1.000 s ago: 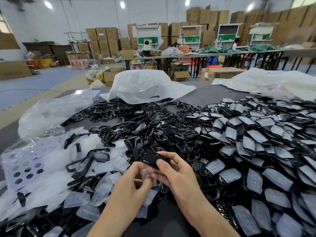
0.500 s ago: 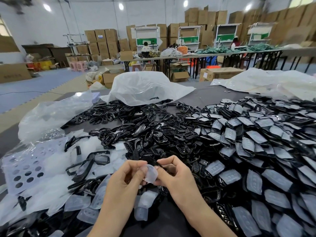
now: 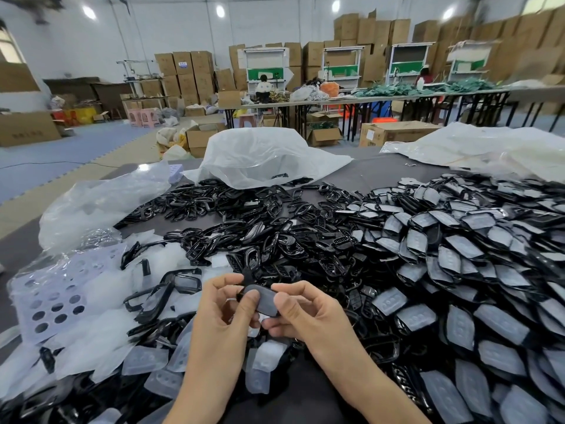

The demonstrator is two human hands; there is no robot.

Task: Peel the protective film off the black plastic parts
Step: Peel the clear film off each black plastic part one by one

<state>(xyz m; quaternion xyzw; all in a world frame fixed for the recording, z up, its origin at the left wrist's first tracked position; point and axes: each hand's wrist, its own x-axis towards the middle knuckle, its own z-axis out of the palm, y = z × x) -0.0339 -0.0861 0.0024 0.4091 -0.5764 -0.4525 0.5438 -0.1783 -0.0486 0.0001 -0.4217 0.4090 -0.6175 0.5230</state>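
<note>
- Both hands meet at the near side of the bench, holding one black part just above the clutter.
- Left hand: the fingers are curled in, and thumb and forefinger pinch the part's left end.
- Right hand: the thumb sits on the part's right end and the other fingers are tucked under it, so it's gripping too.
- The part's face looks dull grey, but we honestly can't tell if there's film on it.
- To the right of the hands we see a big heap of covered parts, each with cloudy film on it.
- Just behind the hands there's a glossy tangle of bare parts.
- Loose film pieces lie to the left and under the wrists.
- On the far side there's a white bag, with a clear bag off to the left.
</note>
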